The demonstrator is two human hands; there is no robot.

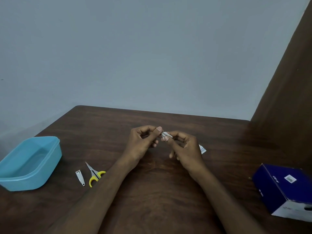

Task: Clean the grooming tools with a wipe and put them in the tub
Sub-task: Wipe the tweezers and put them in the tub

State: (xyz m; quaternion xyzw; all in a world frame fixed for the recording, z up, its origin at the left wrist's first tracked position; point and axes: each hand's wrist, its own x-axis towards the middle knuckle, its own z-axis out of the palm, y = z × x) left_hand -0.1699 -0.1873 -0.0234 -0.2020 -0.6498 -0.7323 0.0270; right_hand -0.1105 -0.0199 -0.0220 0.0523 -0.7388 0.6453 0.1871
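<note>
Head view: both hands' grip, left hand (143, 142) and right hand (185, 149), pinched on a small crumpled white wipe (167, 135).

Two bare forearms come into view from the near edge of the table (185, 191). No sleeve, cuff, watch, band or bracelet shows on either one; both are uncovered from the near table edge up to the wrists. The left hand (141, 143) and the right hand (184, 150) wear no gloves and no rings that can be seen. The nails are short and unpainted, plainest on the left thumb (159, 129).
</note>
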